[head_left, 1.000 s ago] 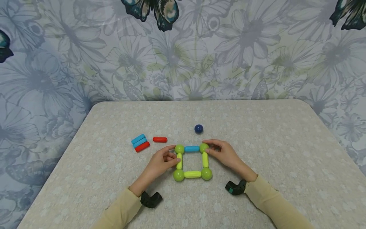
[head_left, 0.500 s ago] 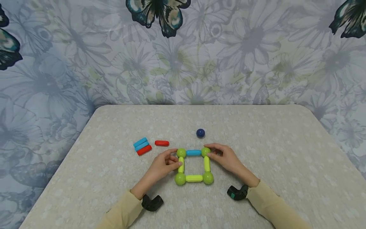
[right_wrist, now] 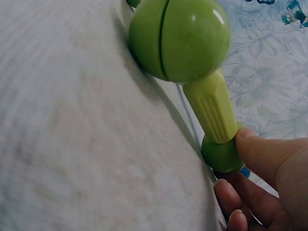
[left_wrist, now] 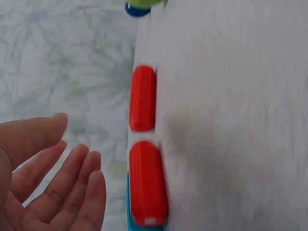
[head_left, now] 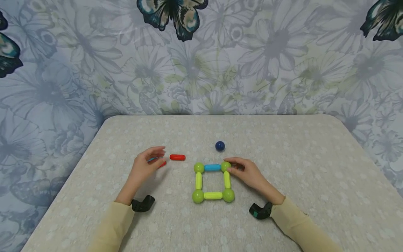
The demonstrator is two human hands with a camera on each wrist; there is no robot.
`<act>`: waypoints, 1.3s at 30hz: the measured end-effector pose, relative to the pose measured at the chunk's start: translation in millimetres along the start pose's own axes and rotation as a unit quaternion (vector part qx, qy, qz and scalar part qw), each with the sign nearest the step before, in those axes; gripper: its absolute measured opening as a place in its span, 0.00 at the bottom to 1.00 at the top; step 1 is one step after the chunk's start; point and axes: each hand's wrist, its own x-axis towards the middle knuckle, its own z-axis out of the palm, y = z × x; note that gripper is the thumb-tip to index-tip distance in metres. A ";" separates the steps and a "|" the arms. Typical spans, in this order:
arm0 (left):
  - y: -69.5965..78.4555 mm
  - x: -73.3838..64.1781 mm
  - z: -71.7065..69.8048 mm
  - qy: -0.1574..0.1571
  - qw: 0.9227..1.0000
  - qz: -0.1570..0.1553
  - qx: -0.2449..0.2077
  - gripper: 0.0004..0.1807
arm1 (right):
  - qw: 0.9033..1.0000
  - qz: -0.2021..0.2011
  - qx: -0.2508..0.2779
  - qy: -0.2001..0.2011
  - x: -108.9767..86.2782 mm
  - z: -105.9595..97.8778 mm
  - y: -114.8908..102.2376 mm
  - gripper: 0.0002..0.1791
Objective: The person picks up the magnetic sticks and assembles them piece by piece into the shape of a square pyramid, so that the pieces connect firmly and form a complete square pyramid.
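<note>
A flat square of toy pieces lies mid-table: green balls at the corners, a blue stick [head_left: 212, 167] along the far side, and yellow-green sticks [head_left: 213, 195] on the other sides. My right hand [head_left: 228, 165] pinches the far right green ball [head_left: 225, 166] between thumb and fingers; the right wrist view shows that ball [right_wrist: 220, 155] under my thumb. My left hand [head_left: 160, 156] hovers open, fingers relaxed, over a small cluster of blue and red sticks [head_left: 162, 163], holding nothing. In the left wrist view my fingers [left_wrist: 72, 183] sit beside the near red stick [left_wrist: 147, 183].
A single red stick [head_left: 177, 157] lies just right of the cluster. A dark blue ball [head_left: 219, 146] sits behind the square. The pale table [head_left: 299, 157] has rounded far corners, with a flowered cloth hanging behind it.
My left hand let go of the square's left side and moved left to the blue and red sticks. My right hand stayed on the far right ball.
</note>
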 end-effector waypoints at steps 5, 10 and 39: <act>-12.0 -4.1 -16.9 0.014 0.998 -0.010 0.063 0.21 | 1.000 0.004 0.003 -0.002 0.9 0.2 1.2 0.18; -20.7 -11.2 -22.5 0.024 0.992 0.015 0.123 0.17 | 1.000 0.004 0.001 0.000 0.4 0.0 0.3 0.18; 8.0 -17.5 29.9 -0.190 0.973 -0.079 -0.105 0.23 | 1.000 0.012 0.001 -0.001 0.0 -1.5 -2.2 0.18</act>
